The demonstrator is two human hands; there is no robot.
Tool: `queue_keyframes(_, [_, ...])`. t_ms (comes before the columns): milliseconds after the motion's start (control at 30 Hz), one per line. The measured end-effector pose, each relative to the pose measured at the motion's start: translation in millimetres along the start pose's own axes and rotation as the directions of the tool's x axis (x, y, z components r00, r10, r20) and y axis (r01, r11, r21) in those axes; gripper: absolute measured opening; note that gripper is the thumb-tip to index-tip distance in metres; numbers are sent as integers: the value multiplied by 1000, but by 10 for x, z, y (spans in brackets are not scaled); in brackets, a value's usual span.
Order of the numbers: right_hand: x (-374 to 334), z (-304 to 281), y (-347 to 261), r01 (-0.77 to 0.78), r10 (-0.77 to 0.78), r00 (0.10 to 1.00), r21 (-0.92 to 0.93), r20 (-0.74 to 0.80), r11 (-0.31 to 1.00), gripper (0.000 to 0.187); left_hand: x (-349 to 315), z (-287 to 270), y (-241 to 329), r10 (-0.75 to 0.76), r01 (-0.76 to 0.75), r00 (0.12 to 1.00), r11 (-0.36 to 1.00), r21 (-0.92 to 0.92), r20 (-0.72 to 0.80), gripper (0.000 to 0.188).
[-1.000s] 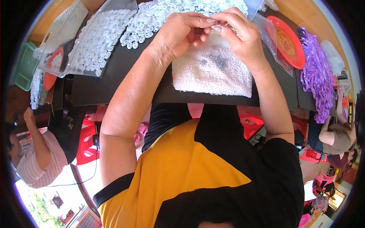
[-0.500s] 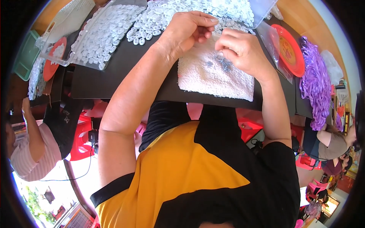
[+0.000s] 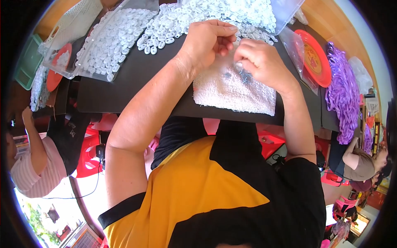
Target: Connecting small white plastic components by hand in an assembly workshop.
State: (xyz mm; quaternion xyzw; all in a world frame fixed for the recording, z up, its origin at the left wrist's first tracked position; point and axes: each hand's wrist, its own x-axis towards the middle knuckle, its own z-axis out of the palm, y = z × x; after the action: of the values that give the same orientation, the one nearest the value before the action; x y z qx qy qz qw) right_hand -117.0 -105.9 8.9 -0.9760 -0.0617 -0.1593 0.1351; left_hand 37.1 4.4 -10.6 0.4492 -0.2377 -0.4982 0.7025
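Observation:
Both hands are raised over a white terry towel (image 3: 231, 97) at the front of the dark table. My left hand (image 3: 211, 41) has its thumb and forefinger pinched together, the other fingers curled. Just right of it, my right hand (image 3: 261, 62) is closed in a pinch, knuckles up. Whatever sits between the fingertips is too small to make out. Under my right hand lie several thin blue pieces (image 3: 245, 77) on the towel. A big heap of small white oval plastic pieces with holes (image 3: 178, 20) spreads just beyond my hands.
A clear tray (image 3: 111, 77) of similar white pieces stands at left. At right are a clear plastic bag (image 3: 292, 47), a red plate (image 3: 324, 68) and a purple bundle of ribbon-like strips (image 3: 344, 95). Other people sit at left (image 3: 39, 169) and right (image 3: 355, 159).
The view has shifted slightly, so the table and towel sit lower in the picture. Both hands stay pinched near each other; my right hand has come down a little nearer the towel.

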Motion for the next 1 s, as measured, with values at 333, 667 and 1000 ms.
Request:
queue_keyframes(333, [137,138,-247,138,-186,906,-149,-380,979,13,-122,214,-86,84,-117,982,975,-192,-172,13])
queue_keyframes(667, [137,177,-369,169,-98,906,138,-413,976,17,-153,222,-81,3,-62,989,914,-401,-145,7])
queue_keyframes(1000, [62,7,-25,-67,364,787,518,-498,853,12,-193,279,-40,118,-134,980,987,-93,-158,9])
